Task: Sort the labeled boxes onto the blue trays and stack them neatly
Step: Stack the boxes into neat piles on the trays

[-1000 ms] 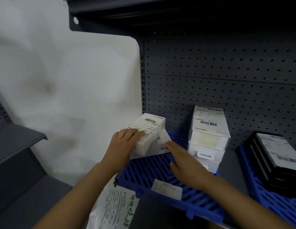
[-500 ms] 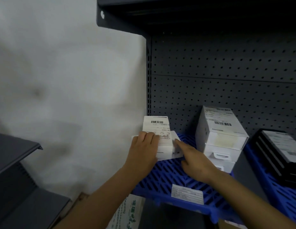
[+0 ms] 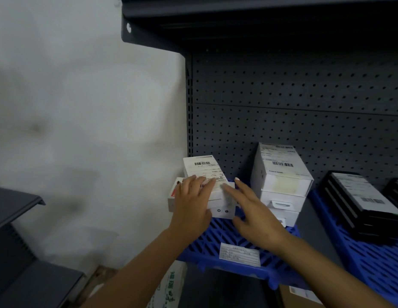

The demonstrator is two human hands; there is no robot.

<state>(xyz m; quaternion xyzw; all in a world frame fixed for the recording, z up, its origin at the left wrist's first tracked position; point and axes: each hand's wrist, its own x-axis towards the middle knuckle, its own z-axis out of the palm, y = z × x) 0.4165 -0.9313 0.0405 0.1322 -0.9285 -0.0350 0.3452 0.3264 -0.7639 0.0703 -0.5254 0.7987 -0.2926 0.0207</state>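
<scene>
Two hands meet on one white labeled box (image 3: 202, 172); the left hand (image 3: 193, 203) lies flat over its near top, fingers straight, and the right hand (image 3: 251, 210) touches its right side with spread fingers, gripping nothing; the box rests on smaller boxes (image 3: 222, 211) at the blue tray (image 3: 233, 243)'s left back corner; an uneven push could slide it off leftward, or topple the neighbouring white stack (image 3: 282, 185).

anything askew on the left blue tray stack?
Yes. The white labeled box under both hands sits twisted on the lower white box, not squared with it. A small red-and-white box pokes out past the left tray edge. The neighbouring white stack is also stepped.
</scene>
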